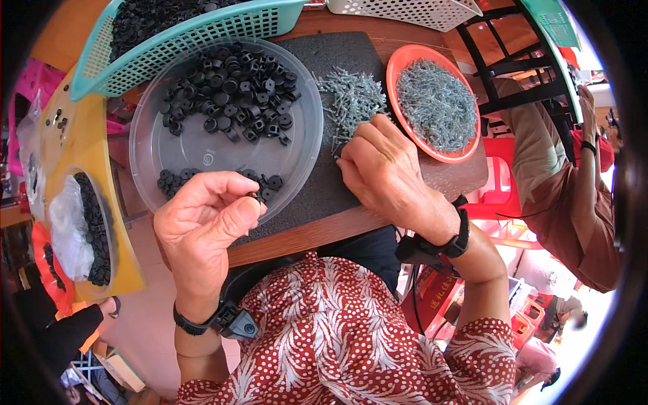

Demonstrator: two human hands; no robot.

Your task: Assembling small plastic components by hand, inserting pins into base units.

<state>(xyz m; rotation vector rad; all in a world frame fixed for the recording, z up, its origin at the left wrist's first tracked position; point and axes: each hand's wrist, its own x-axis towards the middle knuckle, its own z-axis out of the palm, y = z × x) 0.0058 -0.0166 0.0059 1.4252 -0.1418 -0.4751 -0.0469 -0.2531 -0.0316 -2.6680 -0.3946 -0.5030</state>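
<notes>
My left hand [206, 216] is raised over the near rim of a clear round plastic tub [196, 145], pinching a small black round piece [254, 197] between thumb and forefinger. The tub holds several black washer-like pieces [233, 88]. My right hand [385, 169] rests fingers-down on a dark mat [337, 61], its fingertips at the near edge of a loose pile of small silver screws [352, 98]. Whether a screw is between those fingers is hidden.
An orange plate [405, 57] heaped with screws sits right of the pile. A teal basket [202, 27] of black pieces stands behind the tub, a white basket [412, 10] farther back. A yellow bin [81, 135] with black pieces is at left. Another person [567, 175] sits at right.
</notes>
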